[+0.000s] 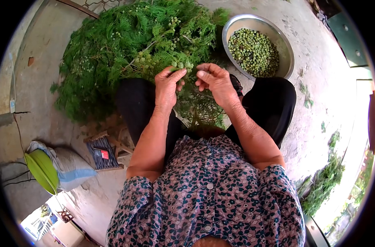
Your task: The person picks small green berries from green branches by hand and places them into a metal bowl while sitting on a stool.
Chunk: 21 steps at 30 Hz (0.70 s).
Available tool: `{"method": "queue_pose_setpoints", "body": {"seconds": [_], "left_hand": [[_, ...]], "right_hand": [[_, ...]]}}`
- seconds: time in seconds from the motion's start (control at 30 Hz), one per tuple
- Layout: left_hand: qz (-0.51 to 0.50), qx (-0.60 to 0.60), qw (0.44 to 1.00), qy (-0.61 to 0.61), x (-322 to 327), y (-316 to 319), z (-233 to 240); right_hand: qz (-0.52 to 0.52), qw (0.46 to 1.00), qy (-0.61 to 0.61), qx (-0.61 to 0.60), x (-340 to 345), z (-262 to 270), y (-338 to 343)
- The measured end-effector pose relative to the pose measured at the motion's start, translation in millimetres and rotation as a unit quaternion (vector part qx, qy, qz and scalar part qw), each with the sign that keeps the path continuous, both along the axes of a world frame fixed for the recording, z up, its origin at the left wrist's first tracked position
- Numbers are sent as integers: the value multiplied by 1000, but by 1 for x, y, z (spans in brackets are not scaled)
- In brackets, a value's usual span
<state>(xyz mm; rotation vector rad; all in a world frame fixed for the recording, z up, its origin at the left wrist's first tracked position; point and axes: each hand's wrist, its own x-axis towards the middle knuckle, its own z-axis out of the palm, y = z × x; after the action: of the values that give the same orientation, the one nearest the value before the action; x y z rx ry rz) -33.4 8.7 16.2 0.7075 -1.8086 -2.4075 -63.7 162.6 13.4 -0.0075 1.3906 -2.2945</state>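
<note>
My left hand (167,86) grips a small conifer sprig (181,65) between thumb and fingers. Pale green cones sit at its tip. Just to the right, my right hand (216,81) is held with bent fingers, its thumb close to the index finger; whether anything small is between them cannot be made out. Beyond both hands spreads a large heap of cut conifer branches (113,58), with clusters of green cones among the foliage. A metal basin (284,40) stands at the upper right, holding many loose green and some dark cones (252,51).
Bare twigs (199,106) lie between my knees. To the left are a low folding stool (102,152) with a small red and black packet (102,153) on it, a woven sack (71,168) and a green plastic basin (43,169). More cut greenery (325,185) lies at the right.
</note>
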Motion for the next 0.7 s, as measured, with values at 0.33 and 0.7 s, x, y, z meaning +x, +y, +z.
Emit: {"method": "queue_pose_setpoints", "body": {"seconds": [0.33, 0.7], "left_hand": [[-40, 25, 999, 17, 4, 10, -7], [-38, 103, 994, -13, 4, 8, -4]], "right_hand": [[17, 998, -51, -37, 0, -11, -10], [36, 992, -81, -93, -1, -19, -7]]}}
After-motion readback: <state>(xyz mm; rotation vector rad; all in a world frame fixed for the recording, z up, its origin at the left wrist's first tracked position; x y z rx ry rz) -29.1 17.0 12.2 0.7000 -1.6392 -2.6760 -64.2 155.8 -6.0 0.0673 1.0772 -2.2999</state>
